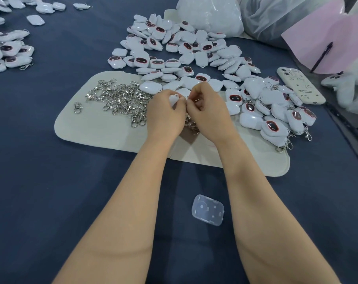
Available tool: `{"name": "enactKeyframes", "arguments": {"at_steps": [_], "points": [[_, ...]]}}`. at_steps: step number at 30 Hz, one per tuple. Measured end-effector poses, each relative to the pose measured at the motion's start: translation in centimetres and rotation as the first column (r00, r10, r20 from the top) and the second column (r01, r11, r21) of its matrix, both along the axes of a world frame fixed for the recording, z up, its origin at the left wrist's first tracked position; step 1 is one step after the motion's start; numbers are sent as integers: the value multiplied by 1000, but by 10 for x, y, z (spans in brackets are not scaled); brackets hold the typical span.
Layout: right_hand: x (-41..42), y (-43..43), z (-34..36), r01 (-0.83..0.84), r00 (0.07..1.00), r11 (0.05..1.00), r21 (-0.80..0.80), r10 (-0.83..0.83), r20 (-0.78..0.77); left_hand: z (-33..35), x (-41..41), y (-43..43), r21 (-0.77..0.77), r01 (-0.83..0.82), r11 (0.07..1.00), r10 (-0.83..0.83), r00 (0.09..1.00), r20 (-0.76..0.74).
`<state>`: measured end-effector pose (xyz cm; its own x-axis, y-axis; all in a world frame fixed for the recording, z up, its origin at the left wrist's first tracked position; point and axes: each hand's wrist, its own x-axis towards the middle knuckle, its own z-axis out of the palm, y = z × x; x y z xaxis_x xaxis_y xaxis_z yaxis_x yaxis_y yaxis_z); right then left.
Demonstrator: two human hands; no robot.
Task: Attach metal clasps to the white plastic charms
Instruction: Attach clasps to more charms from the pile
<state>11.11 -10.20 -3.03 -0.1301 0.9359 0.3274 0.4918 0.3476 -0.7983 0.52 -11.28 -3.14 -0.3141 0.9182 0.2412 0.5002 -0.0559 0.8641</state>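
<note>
While L hand (166, 113) fingers pinch 1 charm (173, 99), R hand (207, 108) fingers pinch 1 clasp (197, 100).

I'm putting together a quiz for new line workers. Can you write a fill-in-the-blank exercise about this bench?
1. The left hand grips one white ____ against the right hand.
2. The big loose pile of metal clasps lies to the ____ of both hands.
3. The clear plastic case sits on the dark blue cloth between the person's two ____.
4. The phone lies face ____.
Missing words: charm, left, forearms, down.
</note>
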Motion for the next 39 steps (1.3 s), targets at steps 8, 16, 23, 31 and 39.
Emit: {"name": "enactKeyframes", "arguments": {"at_steps": [8, 16, 23, 31, 39], "points": [[-5, 0, -4, 51, 999, 998, 44, -50, -21, 2, -1, 0, -21, 14, 1000, -13, 999, 50], [-1, 4, -4, 149, 988, 986, 70, -145, -59, 6, 4, -2, -18, 87, 996, -84, 988, 131], [6, 5, -2, 210, 977, 974, 91, -207, -43, 7, 6, -5, -25, 194, 981, -187, 966, 177], [5, 4, -2, 198, 979, 975, 96, -201, 18, 4, 3, -4, 56, 204, 977, -211, 957, 201], [2, 2, -1, 178, 982, 979, 101, -184, 50, 0, 1, -1, 46, 190, 981, -195, 964, 178]]}}
